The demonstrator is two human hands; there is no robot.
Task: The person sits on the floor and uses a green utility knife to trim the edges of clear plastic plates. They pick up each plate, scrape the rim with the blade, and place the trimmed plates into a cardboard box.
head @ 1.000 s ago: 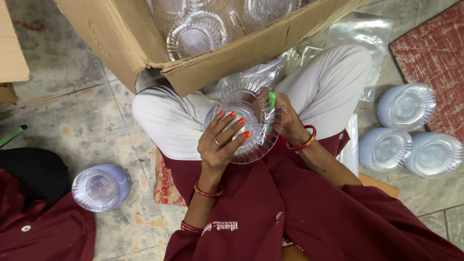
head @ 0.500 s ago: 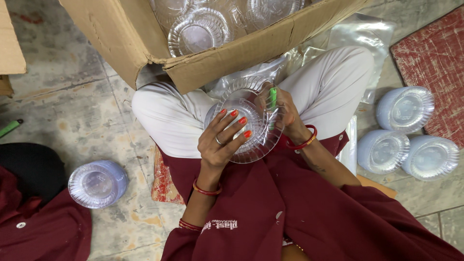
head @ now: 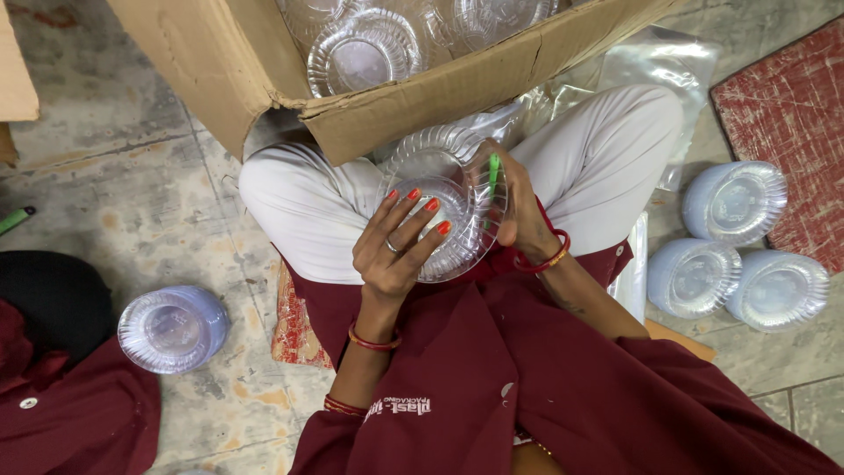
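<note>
The cardboard box (head: 264, 79) fills the far side of the scene, tipped open toward the person and packed with clear ribbed plastic bowls (head: 362, 51). Over the last second it has slid a little to the right and farther up the picture, which reads as a small shift of the head, not of the box; the work itself has not moved on.

Below it the person sits cross-legged on the stone floor (head: 132, 176), white trouser legs to either side and a maroon tunic near the camera. A sheet of clear plastic wrap (head: 651, 70) lies under the right knee, with a red mat (head: 782, 114) beyond it on the far right.

Three nested stacks of bowls (head: 734, 200) lie on their sides at the right, close together, and one more stack (head: 171, 327) lies at the near left, beside another person's maroon sleeve (head: 79, 422).

In the lap, the clear bowl (head: 444, 207) being handled sits between both hands. The left hand (head: 396, 251) is spread over its near face, fingers apart and pressed on the plastic as before. The right hand (head: 519, 211) stays closed on the bowl's right rim, also pinching a thin green pen-like stick (head: 493, 171) against it. Both holds look unchanged, so the bowl seems still under inspection or marking.
</note>
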